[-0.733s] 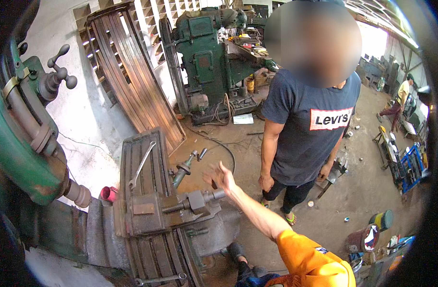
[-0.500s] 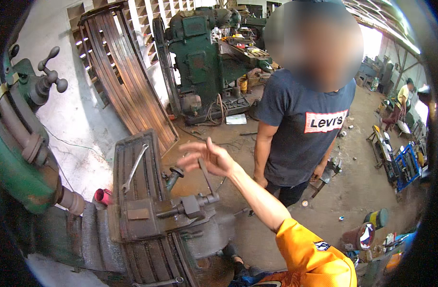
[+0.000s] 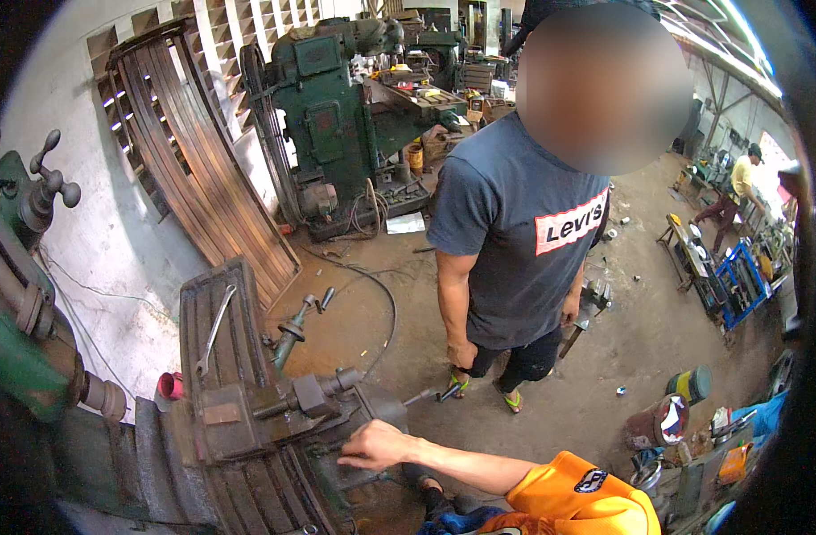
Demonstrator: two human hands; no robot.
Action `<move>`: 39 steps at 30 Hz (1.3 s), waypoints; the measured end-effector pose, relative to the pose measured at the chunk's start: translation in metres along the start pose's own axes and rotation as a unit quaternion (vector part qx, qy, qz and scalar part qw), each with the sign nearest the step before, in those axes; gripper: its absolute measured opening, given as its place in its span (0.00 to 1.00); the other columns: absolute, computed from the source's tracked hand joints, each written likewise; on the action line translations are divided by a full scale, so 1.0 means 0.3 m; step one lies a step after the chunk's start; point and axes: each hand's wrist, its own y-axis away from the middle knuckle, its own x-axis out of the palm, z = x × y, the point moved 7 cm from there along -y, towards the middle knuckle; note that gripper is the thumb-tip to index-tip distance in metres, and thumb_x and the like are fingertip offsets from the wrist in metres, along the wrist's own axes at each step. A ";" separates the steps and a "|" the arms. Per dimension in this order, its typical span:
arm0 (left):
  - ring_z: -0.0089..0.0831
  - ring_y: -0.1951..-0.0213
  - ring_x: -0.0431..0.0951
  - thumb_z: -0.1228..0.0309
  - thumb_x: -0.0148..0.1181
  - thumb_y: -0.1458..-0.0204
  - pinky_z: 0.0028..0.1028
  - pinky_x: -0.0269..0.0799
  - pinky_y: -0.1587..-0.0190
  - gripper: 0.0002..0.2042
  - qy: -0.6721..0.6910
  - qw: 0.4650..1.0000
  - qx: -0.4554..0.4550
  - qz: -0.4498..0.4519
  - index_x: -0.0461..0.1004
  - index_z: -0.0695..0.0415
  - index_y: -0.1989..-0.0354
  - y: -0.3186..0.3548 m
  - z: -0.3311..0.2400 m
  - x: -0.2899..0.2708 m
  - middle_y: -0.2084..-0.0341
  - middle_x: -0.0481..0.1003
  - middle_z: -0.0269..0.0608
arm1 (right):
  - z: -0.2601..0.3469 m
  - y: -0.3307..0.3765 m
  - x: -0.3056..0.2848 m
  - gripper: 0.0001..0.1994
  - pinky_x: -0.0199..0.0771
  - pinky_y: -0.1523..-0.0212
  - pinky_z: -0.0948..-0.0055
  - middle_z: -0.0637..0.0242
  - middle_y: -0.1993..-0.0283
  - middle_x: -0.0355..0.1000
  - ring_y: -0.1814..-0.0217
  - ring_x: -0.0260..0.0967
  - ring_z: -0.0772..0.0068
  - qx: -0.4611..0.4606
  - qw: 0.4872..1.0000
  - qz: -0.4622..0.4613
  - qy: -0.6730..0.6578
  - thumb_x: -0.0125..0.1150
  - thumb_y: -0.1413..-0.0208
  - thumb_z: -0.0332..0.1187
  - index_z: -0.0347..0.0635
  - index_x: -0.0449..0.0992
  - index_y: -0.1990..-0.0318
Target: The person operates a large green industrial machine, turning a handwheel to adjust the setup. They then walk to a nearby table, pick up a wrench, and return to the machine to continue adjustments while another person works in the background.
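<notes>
My right hand (image 3: 377, 444), at the end of a bare forearm and orange sleeve, is over the near side of the machine, just below a machine vise (image 3: 314, 395). Its fingers are curled downward, and whatever may be inside them is hidden. The dark steel vise lies across a slotted machine table (image 3: 192, 352). On the table's far part rests a combination wrench (image 3: 214, 332). A crank handle (image 3: 290, 333) sticks out beyond the vise. My left hand is out of view.
A person in a dark T-shirt (image 3: 506, 294) stands across the machine, arms down. Green machine parts (image 3: 33, 339) rise at left. A larger green machine (image 3: 328, 116) and slatted metal panel (image 3: 198, 169) stand behind. Buckets (image 3: 689, 383) sit at right; another person (image 3: 738, 187) is farther off.
My right hand has dropped from above the vise's end to below it, its spread fingers now curled. The bar seen upright at the vise's end no longer shows. The view has shifted right.
</notes>
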 end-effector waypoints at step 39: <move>0.48 0.61 0.75 0.76 0.49 0.48 0.38 0.68 0.53 0.10 -0.140 0.989 -0.047 -0.030 0.73 0.66 0.60 0.072 -0.152 0.038 0.65 0.76 0.54 | -0.931 0.027 0.130 0.23 0.71 0.48 0.66 0.58 0.52 0.75 0.50 0.72 0.60 0.327 0.547 -0.413 -0.650 0.52 0.41 0.51 0.42 0.73 0.49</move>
